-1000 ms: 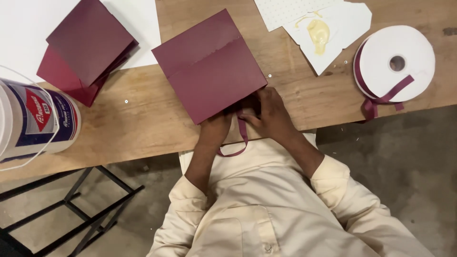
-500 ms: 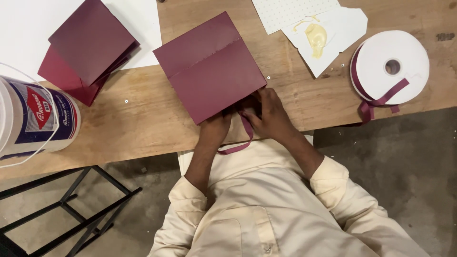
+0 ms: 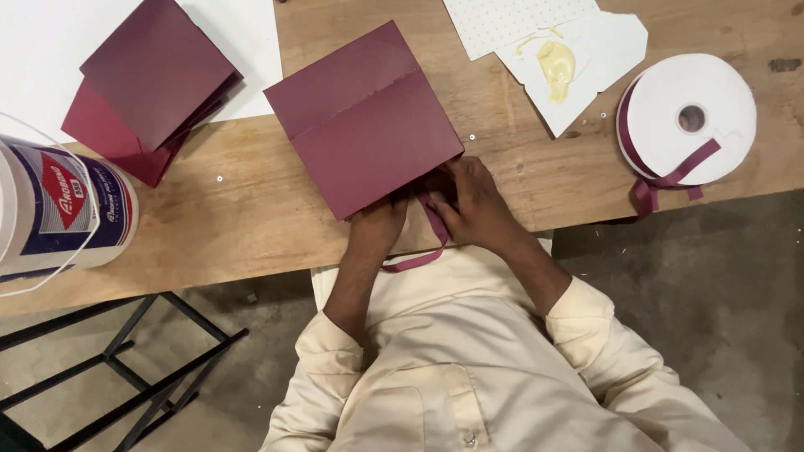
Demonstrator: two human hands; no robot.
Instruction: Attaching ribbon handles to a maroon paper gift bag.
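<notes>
Hands meet at the near edge of a maroon folded card (image 3: 366,117) lying on the wooden surface (image 3: 251,218). Left hand (image 3: 378,224) presses closed on the card's corner; right hand (image 3: 474,203) pinches a maroon ribbon (image 3: 427,243) looping off the edge. Ribbon spool (image 3: 688,117) sits well right, glue bucket (image 3: 59,209) far left.

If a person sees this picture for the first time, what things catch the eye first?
A maroon folded card lies in the middle of the wooden table, and the left hand and right hand work a maroon ribbon at its near edge. A ribbon spool lies at the right, a white tub at the left.
</notes>
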